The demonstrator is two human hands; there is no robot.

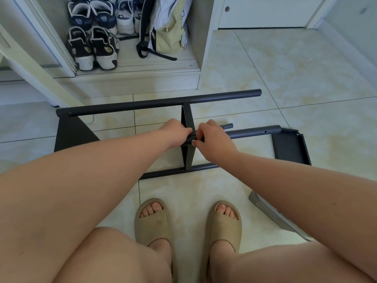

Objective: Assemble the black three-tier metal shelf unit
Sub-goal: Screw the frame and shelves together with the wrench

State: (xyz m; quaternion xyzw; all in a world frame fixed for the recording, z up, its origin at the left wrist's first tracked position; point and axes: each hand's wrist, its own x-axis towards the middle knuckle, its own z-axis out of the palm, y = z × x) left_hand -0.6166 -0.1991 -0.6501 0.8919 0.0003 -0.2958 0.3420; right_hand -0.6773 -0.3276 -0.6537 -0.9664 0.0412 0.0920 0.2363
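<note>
The black shelf frame lies on its side on the tiled floor, with a long far pole (159, 103), a middle pole (253, 132) and a near pole (169, 172). An upright black shelf panel (187, 119) stands between the poles. A second panel (70, 135) stands at the frame's left end. A loose third panel (290, 147) lies flat at the right. My left hand (176, 132) grips the middle pole where it meets the upright panel. My right hand (212, 137) pinches a small fastener at that same joint; the fastener is mostly hidden.
Several shoes (92, 45) and a backpack (165, 27) sit in an open white cabinet ahead. A white board (36, 70) leans at the left. A grey flat piece (273, 213) lies on the floor at the right. My feet in beige slides (153, 221) stand close to the frame.
</note>
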